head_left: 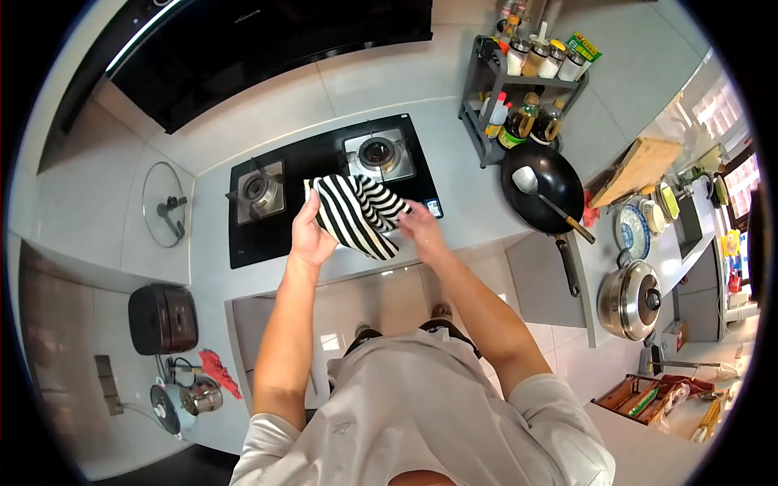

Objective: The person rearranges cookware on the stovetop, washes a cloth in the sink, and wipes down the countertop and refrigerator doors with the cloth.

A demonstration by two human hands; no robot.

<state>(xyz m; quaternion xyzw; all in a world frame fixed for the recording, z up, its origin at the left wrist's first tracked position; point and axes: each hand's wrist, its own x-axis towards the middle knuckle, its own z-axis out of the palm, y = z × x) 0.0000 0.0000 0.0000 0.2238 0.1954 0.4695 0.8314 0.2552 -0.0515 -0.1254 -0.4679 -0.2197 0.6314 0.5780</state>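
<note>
A black-and-white striped cloth (353, 212) is held up between my two hands, in front of the black gas stove (301, 231). My left hand (311, 233) grips its left side, with the thumb up along the edge. At the right edge, my right hand (423, 230) has its fingers closed on the fabric; it looks slightly blurred. Folds gather in the upper right of the cloth. It covers part of the stove top between the left burner (258, 189) and the right burner (378, 153).
Right of the stove lies a black wok (539, 180) holding a spatula (559, 209), its handle over the counter edge. Behind it stands a rack (519, 79) of seasonings. A steel pot (624, 304) sits farther right. At left are a glass lid (158, 202) and a dark appliance (162, 319).
</note>
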